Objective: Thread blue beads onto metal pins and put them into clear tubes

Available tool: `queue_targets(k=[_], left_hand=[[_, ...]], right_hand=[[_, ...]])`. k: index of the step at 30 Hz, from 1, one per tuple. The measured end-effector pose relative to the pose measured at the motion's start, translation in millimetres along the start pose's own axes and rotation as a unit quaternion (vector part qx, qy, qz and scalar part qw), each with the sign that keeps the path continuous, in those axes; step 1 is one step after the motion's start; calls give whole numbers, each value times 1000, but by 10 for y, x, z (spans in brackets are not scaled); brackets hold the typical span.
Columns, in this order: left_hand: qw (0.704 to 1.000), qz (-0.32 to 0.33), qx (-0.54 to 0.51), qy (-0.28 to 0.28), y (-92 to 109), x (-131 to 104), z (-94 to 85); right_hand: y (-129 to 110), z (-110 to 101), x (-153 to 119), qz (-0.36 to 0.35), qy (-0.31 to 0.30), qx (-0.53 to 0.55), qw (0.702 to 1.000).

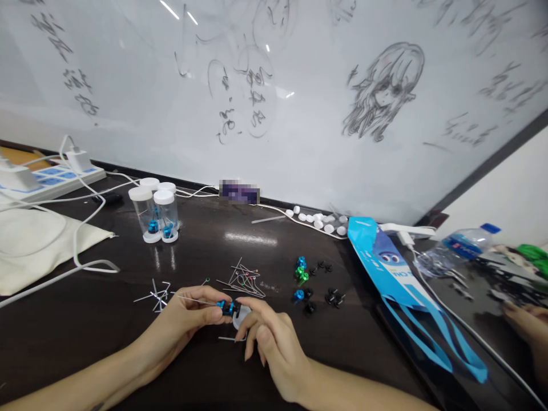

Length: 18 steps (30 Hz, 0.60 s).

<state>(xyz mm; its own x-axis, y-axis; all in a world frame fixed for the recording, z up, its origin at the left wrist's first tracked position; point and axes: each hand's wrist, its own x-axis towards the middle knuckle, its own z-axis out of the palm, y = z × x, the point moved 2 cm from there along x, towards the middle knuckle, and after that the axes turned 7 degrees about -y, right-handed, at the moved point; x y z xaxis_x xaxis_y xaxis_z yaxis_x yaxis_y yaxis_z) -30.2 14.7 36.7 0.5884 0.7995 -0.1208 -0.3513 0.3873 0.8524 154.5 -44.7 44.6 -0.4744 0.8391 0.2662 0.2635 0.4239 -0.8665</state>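
Note:
My left hand [194, 314] pinches a small blue and black metal part [226, 307] between thumb and fingers. A thin metal rod [194, 298] sticks out from that grip to the left. My right hand [272, 339] is at the part's black end, its fingers bent around a translucent whitish round piece [242, 317]; the exact contact is partly hidden. Below the hands lies a hex key [226, 339]. Thin metal pins [246, 279], some with coloured ring ends, are heaped just beyond. Several more hex keys [158, 297] lie left of my left hand.
Capped clear tubes [164, 217] holding blue parts stand at back left. Blue and green parts [301, 271] and black pieces [335, 297] lie right. White caps [319, 220], a blue bag [385, 262], a cable, a bottle [464, 245] and another person's hand [524, 319] are farther right.

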Motion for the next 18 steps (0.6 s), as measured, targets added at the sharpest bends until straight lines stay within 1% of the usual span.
queue_targets(k=[3,6,9,14,18], left_hand=[[1000,-4,-1,10,-4,0,-7],[1000,-5,0,4,4,-6,0],[1000,-10,-4,5,10,-11,4],[1000,-1,-6,-9,19,-12,13],[1000,1,-7,-6,16,-14,13]], right_hand=[[-13,-6,3,3,5,0,1000],[-27,-8,3,1,-3,-3,1000],[-26,-12,-1,3,5,1,1000],[-22,-6,1,1,1,0,1000],[-19,-7,2,3,4,4,1000]])
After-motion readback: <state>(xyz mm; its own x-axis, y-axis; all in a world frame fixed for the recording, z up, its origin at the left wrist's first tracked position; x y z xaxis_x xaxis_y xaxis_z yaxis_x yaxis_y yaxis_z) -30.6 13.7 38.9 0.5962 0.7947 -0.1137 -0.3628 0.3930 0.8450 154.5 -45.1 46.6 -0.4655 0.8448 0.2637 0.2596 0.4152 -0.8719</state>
